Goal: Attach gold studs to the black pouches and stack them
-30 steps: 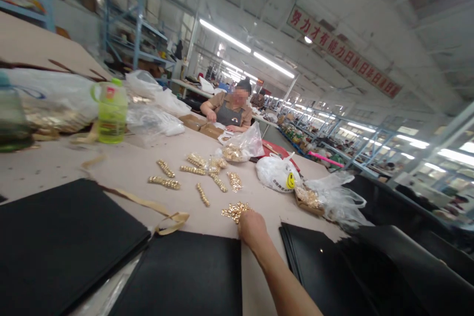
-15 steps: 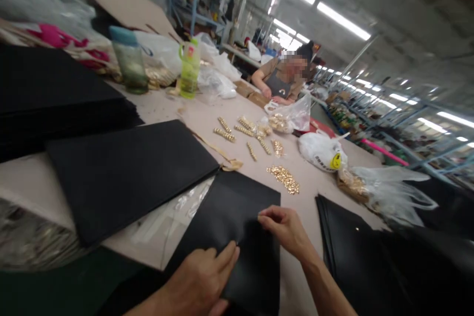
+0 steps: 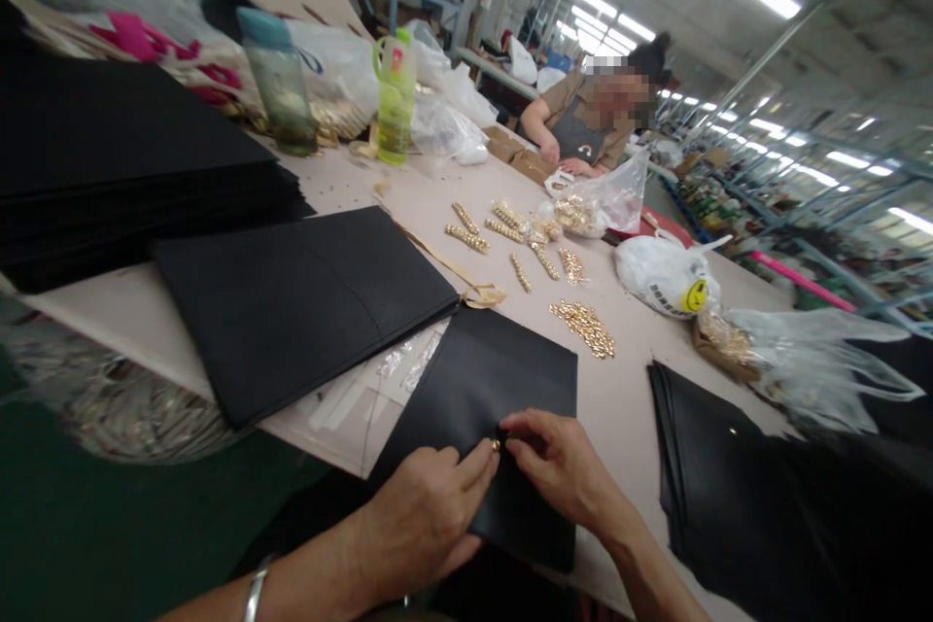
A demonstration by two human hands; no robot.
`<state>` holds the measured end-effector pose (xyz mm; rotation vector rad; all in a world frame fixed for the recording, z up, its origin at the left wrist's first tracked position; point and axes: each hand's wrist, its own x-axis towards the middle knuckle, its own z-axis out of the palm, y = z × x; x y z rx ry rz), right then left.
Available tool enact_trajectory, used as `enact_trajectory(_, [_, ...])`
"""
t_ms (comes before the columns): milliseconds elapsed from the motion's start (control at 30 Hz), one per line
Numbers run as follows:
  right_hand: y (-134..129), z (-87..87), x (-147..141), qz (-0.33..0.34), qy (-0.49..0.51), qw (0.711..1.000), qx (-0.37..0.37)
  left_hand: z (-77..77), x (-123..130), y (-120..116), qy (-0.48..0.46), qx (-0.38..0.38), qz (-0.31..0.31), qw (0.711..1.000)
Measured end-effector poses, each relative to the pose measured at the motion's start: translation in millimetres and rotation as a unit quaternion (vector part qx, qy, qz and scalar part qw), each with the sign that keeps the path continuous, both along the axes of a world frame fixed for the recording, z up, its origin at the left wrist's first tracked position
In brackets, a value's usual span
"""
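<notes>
A black leather-like sheet [image 3: 502, 360] lies before me, its near part hanging over the table edge. My left hand [image 3: 430, 510] grips it, fingers on top and thumb underneath, with the index fingertip beside a small gold stud [image 3: 496, 445]. My right hand [image 3: 561, 466] meets it from the other side, thumb and index finger closed at the stud. Beyond the sheet lies a loose pile of gold studs [image 3: 585, 328]. Several rows of gold pieces [image 3: 466, 238] lie farther back.
Black sheets are stacked at left [image 3: 292, 301], in a taller pile [image 3: 109, 146] and at right [image 3: 700, 466]. Two bottles [image 3: 395, 97] stand behind. A white plastic bag [image 3: 656, 277] and an open clear bag [image 3: 802, 350] line the right. A co-worker [image 3: 583, 126] sits across the table.
My right hand has come down and left, so its fingertips meet my left index finger. A gold stud now shows between them. The view has shifted.
</notes>
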<state>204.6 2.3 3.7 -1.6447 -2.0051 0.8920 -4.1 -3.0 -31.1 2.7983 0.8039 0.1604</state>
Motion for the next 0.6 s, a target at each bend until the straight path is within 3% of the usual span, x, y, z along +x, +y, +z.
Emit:
enact_trajectory(133, [-5.1, 1.3, -2.1, 0.098, -0.077, 0.990, 0.065, -1.3, 0.2, 0.6, -0.012, -0.004, 0.000, 1.000])
enact_trajectory(267, [-4.5, 1.4, -6.6, 0.123, -0.145, 0.977, 0.093, -3.3, 0.2, 1.5, -0.012, -0.008, -0.004, 1.000])
enact_trajectory(400, [-0.9, -0.5, -5.1, 0.076, -0.062, 0.993, 0.070, -0.2, -2.1, 3.3, -0.003, -0.015, -0.015, 1.000])
enact_trajectory(600, [-1.9, -2.2, -1.4, -0.045, 0.034, 0.997, -0.059, 0.4, -2.8, 2.7, -0.002, -0.018, -0.014, 1.000])
